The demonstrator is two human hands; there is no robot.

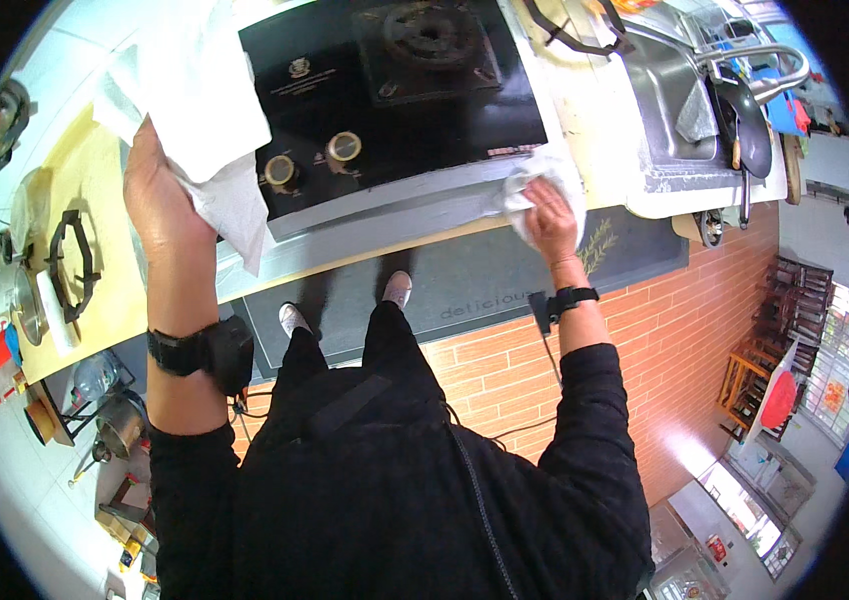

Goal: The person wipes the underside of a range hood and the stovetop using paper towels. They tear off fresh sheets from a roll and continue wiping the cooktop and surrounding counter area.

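Note:
My left hand [169, 187] is raised at the stove's left side, holding large white paper towels [203, 97] that hang over the left edge of the black glass gas cooktop [424, 120]. My right hand [548, 217] presses a crumpled white paper towel [526, 191] against the front rim at the cooktop's right front corner. Its fingers lie spread on the paper. Two control knobs [344, 146] are at the cooktop's front left. The burner [432, 34] at the back has no pan support on it.
One black pan support [73, 264] lies on the left counter; another [574, 37] is at the back right. Right of the cooktop is a steel sink [668, 97] with a faucet [784, 56] and a black wok [751, 131]. A dark mat [454, 277] lies underfoot.

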